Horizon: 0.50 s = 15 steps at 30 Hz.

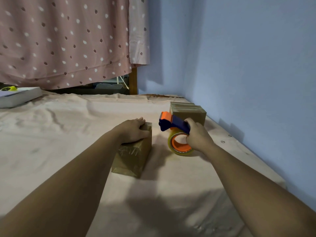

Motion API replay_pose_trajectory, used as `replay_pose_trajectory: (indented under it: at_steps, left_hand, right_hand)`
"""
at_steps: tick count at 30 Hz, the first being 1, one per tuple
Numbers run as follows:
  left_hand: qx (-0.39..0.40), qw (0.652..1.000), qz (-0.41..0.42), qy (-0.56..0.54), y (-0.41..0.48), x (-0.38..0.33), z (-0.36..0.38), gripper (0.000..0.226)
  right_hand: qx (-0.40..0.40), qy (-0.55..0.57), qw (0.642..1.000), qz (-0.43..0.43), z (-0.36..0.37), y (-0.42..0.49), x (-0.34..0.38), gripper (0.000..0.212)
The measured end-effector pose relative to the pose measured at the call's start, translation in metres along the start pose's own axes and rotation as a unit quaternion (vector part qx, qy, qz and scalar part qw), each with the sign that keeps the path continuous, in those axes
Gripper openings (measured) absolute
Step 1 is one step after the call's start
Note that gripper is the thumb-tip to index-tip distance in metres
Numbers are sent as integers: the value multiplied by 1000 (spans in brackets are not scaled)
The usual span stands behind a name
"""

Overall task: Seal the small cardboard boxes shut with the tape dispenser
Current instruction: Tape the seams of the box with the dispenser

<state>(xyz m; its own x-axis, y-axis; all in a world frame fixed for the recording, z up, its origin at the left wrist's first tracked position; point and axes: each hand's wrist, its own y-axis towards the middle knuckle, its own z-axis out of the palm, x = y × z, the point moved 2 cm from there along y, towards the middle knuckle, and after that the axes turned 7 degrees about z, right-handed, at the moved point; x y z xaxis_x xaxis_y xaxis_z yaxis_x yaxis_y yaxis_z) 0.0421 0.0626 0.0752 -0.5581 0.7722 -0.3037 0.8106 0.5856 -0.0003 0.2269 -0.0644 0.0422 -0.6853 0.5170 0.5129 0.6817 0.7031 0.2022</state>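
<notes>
A small cardboard box (132,157) lies on the pink sheet in the middle, its top and near end covered in clear tape. My left hand (134,131) rests on the far part of its top, fingers curved over the far edge. To its right, my right hand (196,136) grips the blue and orange tape dispenser (172,123), which carries a roll of clear tape (180,144) and is held just above the sheet, apart from the box. Behind the dispenser stands a second taped cardboard box (188,112) near the wall.
The pink sheet (68,134) covers a wide flat surface. A blue wall (248,74) runs along the right edge. A spotted pink curtain (65,40) hangs at the back. A white flat box (18,97) with a yellow-green object (9,88) on it lies at the far left.
</notes>
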Motion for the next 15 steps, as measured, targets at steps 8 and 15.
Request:
replay_pose_trajectory:
  at_steps: [8, 15]
  left_hand:
    - [-5, 1000, 11, 0, 0, 0, 3, 65]
    - [2, 999, 31, -22, 0, -3, 2, 67]
  right_hand:
    - [25, -105, 994, -23, -2, -5, -3, 61]
    - [54, -220, 973, -44, -6, -6, 14, 59]
